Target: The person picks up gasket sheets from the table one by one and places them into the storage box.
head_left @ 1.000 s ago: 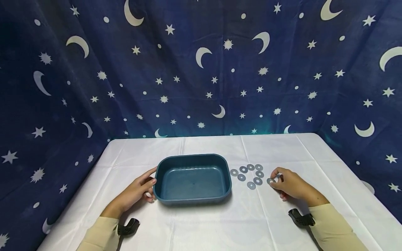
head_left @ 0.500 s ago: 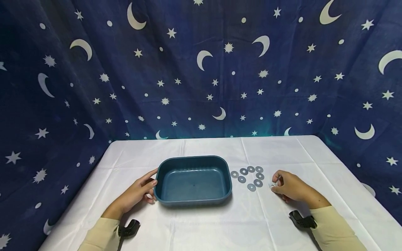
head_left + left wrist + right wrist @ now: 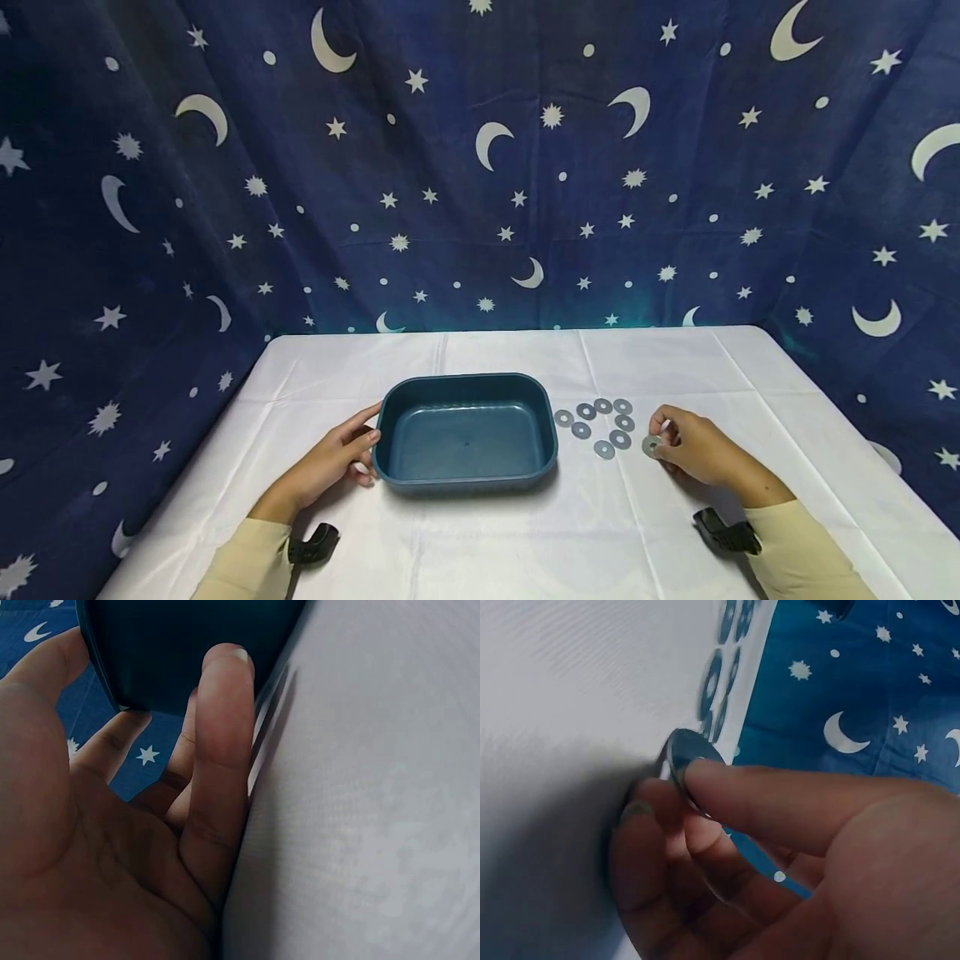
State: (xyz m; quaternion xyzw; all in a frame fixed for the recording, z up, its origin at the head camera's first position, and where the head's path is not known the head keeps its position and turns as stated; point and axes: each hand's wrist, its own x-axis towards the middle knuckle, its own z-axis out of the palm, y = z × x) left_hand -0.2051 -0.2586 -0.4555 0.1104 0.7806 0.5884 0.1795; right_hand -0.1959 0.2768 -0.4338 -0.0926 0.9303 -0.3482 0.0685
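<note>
My right hand (image 3: 693, 446) pinches a grey metal washer (image 3: 651, 447) between thumb and fingers, to the right of the loose washers. In the right wrist view that washer (image 3: 686, 761) stands tilted on edge under the thumb tip, and the fingers curl behind it. At the left end of a dark teal rectangular bin (image 3: 465, 482), my left hand (image 3: 326, 467) rests its thumb and fingertips against the rim and outer wall. The left wrist view shows these fingers (image 3: 225, 742) loosely extended beside the bin wall (image 3: 157, 652). Inside, the bin shows only its bare floor.
Several flat washers (image 3: 619, 439) lie in a loose cluster between the bin and my right hand. A white cloth (image 3: 525, 542) covers the table. Behind it hangs a dark blue curtain (image 3: 450, 167) with moons and stars.
The washer in my right hand has turned a little and now shows its face more toward the head camera. The left hand, bin and loose washers have stayed in place.
</note>
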